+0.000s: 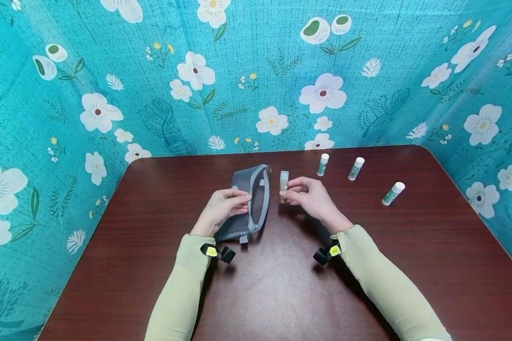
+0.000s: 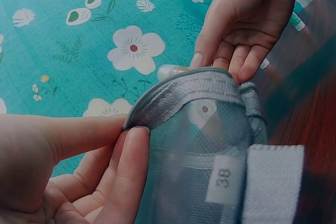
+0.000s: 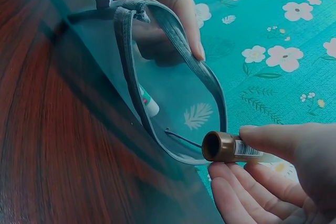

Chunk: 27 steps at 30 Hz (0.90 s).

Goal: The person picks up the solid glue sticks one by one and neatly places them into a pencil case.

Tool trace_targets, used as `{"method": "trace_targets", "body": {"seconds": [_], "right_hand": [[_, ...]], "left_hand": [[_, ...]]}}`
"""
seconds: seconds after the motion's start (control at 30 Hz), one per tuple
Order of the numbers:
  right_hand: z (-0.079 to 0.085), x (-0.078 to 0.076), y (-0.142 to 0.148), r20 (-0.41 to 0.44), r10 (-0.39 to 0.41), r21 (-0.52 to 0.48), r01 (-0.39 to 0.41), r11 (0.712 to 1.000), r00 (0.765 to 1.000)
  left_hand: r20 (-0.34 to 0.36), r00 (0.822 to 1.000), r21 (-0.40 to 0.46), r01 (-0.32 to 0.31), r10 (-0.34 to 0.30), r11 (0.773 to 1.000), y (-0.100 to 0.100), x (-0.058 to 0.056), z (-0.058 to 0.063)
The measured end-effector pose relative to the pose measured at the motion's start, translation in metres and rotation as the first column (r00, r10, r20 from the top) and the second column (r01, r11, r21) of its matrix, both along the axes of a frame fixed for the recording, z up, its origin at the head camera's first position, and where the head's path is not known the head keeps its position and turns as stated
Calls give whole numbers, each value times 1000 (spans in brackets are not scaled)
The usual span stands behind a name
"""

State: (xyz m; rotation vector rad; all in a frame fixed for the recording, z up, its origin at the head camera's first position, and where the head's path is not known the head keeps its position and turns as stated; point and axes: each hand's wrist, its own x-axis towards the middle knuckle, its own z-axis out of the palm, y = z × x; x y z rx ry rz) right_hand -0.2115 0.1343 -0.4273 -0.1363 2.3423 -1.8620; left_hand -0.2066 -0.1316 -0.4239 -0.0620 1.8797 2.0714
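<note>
A grey mesh zip pouch (image 1: 243, 177) lies on the table with its zipped mouth gaping toward the right. My left hand (image 1: 222, 208) pinches one edge of that mouth between thumb and fingers. Just right of the opening, my right hand (image 1: 313, 196) holds a brown lip balm tube (image 1: 284, 180) with a clear cap. In the right wrist view the tube's hollow brown base (image 3: 212, 146) faces the pouch rim, and a barcode label shows beside the thumb. A green-and-white tube (image 3: 151, 106) shows within the pouch's mouth there. A tag marked 38 (image 2: 223, 179) is on the mesh.
Three green-and-white lip balm tubes stand on the dark wooden table (image 1: 123, 265): a left one (image 1: 323, 165), a middle one (image 1: 356, 168) and a right one (image 1: 393, 193). Blue flowered cloth (image 1: 247, 85) rises behind the table and at both sides.
</note>
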Motion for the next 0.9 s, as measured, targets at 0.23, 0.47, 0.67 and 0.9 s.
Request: {"method": "trace_targets", "body": {"seconds": [0.23, 0.47, 0.67, 0.9], "right_hand": [[-1, 0, -7, 36, 29, -42, -27, 999, 999], [-2, 1, -15, 54, 34, -47, -32, 998, 998], [-5, -2, -21, 95, 34, -47, -30, 998, 995], [-8, -4, -28, 141, 40, -60, -32, 998, 989]], "left_hand": [[3, 1000, 2, -2, 2, 1000, 0, 0, -1], [5, 1000, -9, -5, 5, 1000, 0, -1, -1], [11, 1000, -8, -11, 11, 1000, 1, -1, -1], [23, 1000, -6, -16, 16, 1000, 2, -3, -3]]}}
